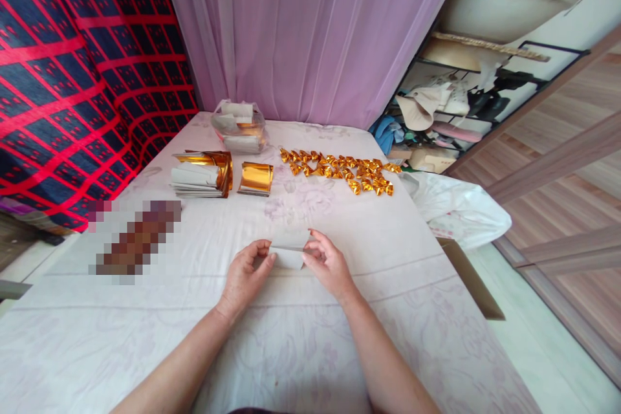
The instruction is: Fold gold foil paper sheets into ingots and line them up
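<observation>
- Nearest, both hands work one small sheet of paper (290,248) lying white side up near the middle of the bed (339,336) — the left hand (245,277) pinches its left edge between thumb and fingertips, the right hand (327,264) pinches its right edge the same way.
- By the look of it, the sheet is very light, thin and limp. It probably creases at a touch and could tear or slip, so the edges and corners seem the sound places to hold it.
- Further off, toward the left edge, sits one stack of gold foil sheets (200,174) with white backs showing, and just beside it one smaller curled gold pile (255,178).
- Toward the right edge lies one loose heap of folded gold paper ingots (342,170) — too many and too small to count surely, perhaps some thirty.
- At the far edge stands one clear plastic bag (240,127) holding more paper.
- Off the right edge rests one white plastic bag (456,207); behind hangs a purple curtain (310,32).
</observation>
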A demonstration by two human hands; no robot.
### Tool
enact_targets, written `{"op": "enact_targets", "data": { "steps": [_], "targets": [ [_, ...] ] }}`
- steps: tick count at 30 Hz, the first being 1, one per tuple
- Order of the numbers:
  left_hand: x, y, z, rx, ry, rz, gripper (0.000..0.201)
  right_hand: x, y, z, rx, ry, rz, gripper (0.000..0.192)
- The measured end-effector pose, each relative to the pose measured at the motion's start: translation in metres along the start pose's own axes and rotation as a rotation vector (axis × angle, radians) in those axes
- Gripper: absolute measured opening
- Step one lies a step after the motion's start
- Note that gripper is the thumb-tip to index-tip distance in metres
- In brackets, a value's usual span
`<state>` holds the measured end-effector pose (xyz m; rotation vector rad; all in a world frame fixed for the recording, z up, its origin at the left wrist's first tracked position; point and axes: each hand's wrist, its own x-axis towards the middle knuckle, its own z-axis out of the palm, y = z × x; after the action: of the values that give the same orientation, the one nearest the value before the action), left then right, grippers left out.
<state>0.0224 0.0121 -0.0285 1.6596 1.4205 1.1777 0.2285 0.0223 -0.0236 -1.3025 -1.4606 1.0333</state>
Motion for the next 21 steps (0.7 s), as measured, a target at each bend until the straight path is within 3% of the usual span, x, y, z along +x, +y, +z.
{"op": "enact_targets", "data": {
  "steps": [21],
  "targets": [
    [-0.0007,0.0031,-0.0025,-0.057,-0.061,-0.021,0.033,0.002,-0.001,0.0041,0.083,-0.001,-0.008,0.037]
  ]
}}
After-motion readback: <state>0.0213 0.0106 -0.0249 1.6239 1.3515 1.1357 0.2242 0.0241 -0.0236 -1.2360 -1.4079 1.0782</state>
